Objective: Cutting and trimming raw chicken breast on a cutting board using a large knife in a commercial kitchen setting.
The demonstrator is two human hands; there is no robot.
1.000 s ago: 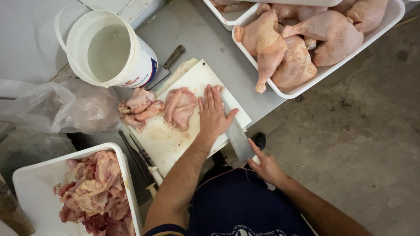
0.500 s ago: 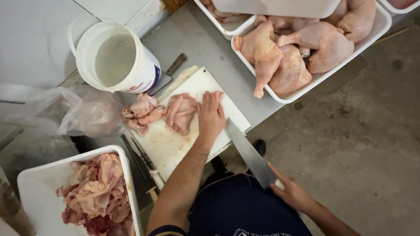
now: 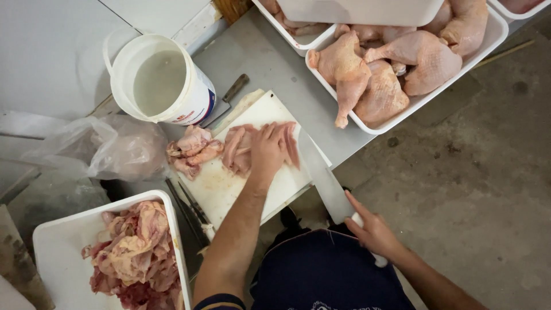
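A: Left hand (image 3: 270,150)?
B: Flat, fingers spread a little, palm pressing down on the pale pink raw chicken piece (image 3: 241,150) lying on the white plastic cutting board (image 3: 221,189). No grasp, just a hold-down.
A: Right hand (image 3: 374,231)?
B: Fist wrapped around the white handle of the long broad-bladed steel knife (image 3: 322,175); the blade runs from that hand up to the meat's edge just beside the left fingertips.
A: Other meat?
B: Small heap of pink chicken trimmings (image 3: 192,150) on the board, just left of the left hand. White rectangular tray of skin and scraps (image 3: 57,252) well below-left of it. White tray of whole raw chicken legs (image 3: 442,89) well above the right hand.
A: Surface, room?
B: Grey metal table (image 3: 270,63). White plastic bucket of cloudy water (image 3: 160,86) above-left of the left hand, a second dark-handled knife (image 3: 227,99) between bucket and board, crumpled clear plastic bag (image 3: 109,146) further left. Stained grey concrete floor (image 3: 470,189) on the right-hand side.
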